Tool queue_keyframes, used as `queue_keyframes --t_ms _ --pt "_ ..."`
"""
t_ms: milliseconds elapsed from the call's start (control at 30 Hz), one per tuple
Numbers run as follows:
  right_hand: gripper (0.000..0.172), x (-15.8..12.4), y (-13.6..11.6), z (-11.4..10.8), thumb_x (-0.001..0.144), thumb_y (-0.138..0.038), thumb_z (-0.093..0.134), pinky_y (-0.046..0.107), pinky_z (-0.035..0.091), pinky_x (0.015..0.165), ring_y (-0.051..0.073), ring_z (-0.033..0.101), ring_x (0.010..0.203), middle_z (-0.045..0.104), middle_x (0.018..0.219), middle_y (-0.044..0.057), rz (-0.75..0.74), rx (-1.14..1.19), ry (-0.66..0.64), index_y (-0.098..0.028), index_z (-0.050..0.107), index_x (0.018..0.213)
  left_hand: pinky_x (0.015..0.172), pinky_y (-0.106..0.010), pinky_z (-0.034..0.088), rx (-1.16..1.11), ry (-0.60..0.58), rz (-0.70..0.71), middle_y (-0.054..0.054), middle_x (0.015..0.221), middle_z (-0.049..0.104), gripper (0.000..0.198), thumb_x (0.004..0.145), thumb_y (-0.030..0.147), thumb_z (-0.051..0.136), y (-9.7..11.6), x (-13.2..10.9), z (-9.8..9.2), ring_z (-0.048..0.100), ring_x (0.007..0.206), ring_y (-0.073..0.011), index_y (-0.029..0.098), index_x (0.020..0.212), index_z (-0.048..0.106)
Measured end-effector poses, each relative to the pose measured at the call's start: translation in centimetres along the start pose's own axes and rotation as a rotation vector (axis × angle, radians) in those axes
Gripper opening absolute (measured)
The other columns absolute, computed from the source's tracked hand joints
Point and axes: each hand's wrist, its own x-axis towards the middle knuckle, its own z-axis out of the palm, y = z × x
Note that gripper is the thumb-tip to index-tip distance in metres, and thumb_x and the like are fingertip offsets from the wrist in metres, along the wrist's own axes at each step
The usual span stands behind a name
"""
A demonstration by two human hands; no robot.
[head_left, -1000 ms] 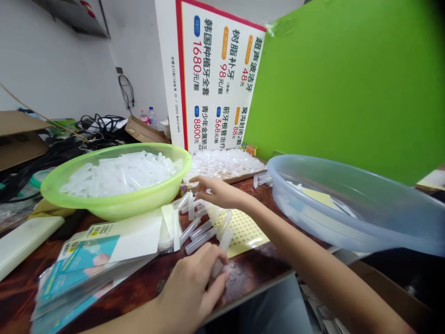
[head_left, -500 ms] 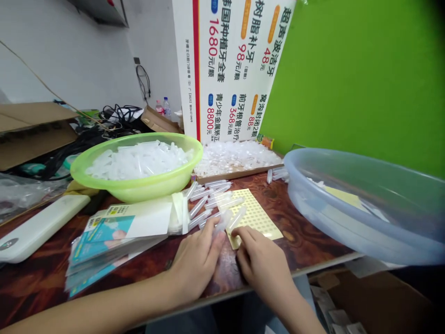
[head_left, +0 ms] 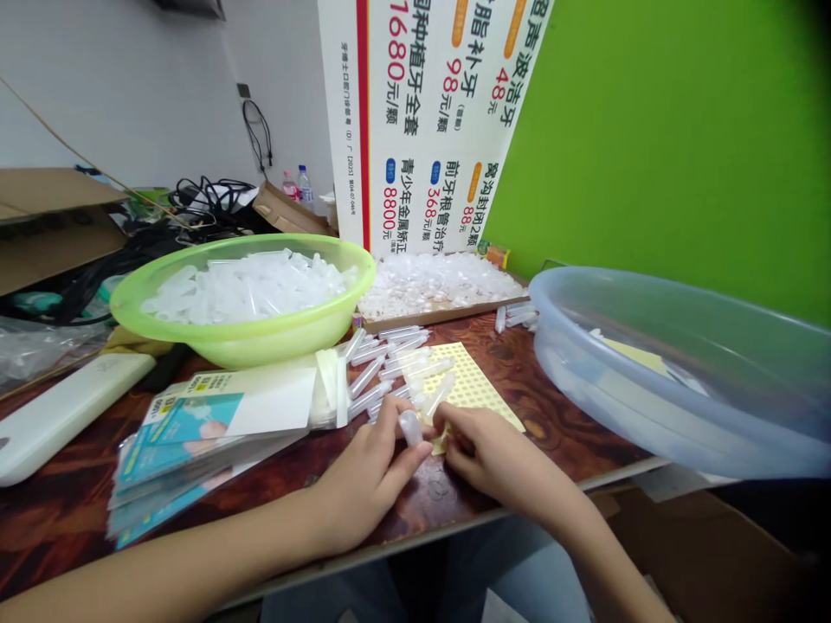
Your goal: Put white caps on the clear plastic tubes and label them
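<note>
My left hand (head_left: pixel 367 472) rests on the wooden table (head_left: pixel 65 510) and pinches a small clear plastic tube (head_left: pixel 410 427) upright between thumb and fingers. My right hand (head_left: pixel 490 450) lies just to its right, with its fingertips curled at the near corner of a yellow sticker sheet (head_left: pixel 471 389). Several more clear tubes (head_left: pixel 383 363) lie loose on and beside that sheet. A green bowl (head_left: pixel 243 333) full of tubes stands behind them on the left.
A large blue basin (head_left: pixel 662 407) sits at the right, overhanging the table edge. A shallow tray of clear caps (head_left: pixel 432 285) lies against the sign board (head_left: pixel 428 121). Stacked packaging cards (head_left: pixel 208 424) and a white block (head_left: pixel 58 411) lie left. Cables and cardboard boxes fill the far left.
My right hand drew back from the tubes near the tray to the near corner of the sticker sheet. My left hand has raised one tube upright in its fingers.
</note>
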Motion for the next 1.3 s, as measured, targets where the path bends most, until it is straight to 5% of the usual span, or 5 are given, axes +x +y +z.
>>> queue_keyframes --t_ms 367,700,967,1167,1300 --pt "0.008 0.9 -0.2 0.2 0.075 -0.012 0.049 0.023 0.022 0.054 0.014 0.049 0.059 0.06 0.067 0.002 0.067 -0.095 0.003 -0.019 0.054 0.078 0.087 -0.035 0.042 0.001 -0.009 -0.017 -0.006 0.101 0.061 0.014 0.095 0.033 0.035 -0.6 0.3 0.6 0.059 0.097 -0.0212 0.021 0.102 0.037" --pt "0.014 -1.1 1.0 1.3 0.089 -0.015 0.042 0.025 0.038 0.07 0.016 0.058 0.079 0.064 0.086 0.004 -0.036 0.156 0.131 -0.019 0.055 0.089 0.084 -0.036 0.042 -0.012 -0.046 -0.072 -0.005 0.096 0.065 0.016 0.093 0.038 0.039 -0.2 0.5 0.3 0.06 0.09 -0.0227 0.023 0.099 0.036" --pt "0.017 0.7 -0.3 1.2 0.092 -0.019 0.038 0.028 0.033 0.061 0.02 0.059 0.069 0.066 0.078 0.008 0.212 -0.066 0.097 -0.017 0.054 0.084 0.08 -0.03 0.043 0.008 -0.042 0.037 -0.004 0.092 0.066 0.021 0.093 0.038 0.044 -0.5 0.8 0.2 0.061 0.086 -0.0199 0.019 0.096 0.052" --pt "0.019 0.8 0.1 -1.2 0.092 -0.023 0.04 0.024 0.039 0.061 0.015 0.054 0.067 0.058 0.07 0.0 0.035 0.311 0.283 -0.019 0.05 0.077 0.078 -0.026 0.042 -0.04 -0.03 0.071 -0.002 0.089 0.068 0.027 0.092 0.041 0.049 -0.4 0.8 0.1 0.06 0.081 -0.0169 0.017 0.099 0.061" --pt "0.013 -0.4 0.1 -0.2 0.088 -0.017 0.05 0.026 0.037 0.062 0.017 0.056 0.071 0.06 0.077 0.002 0.027 -0.003 0.271 -0.021 0.063 0.086 0.076 -0.027 0.041 -0.008 -0.019 0.088 -0.002 0.087 0.065 0.031 0.093 0.044 0.046 -0.2 0.7 0.1 0.058 0.08 -0.017 0.016 0.096 0.061"
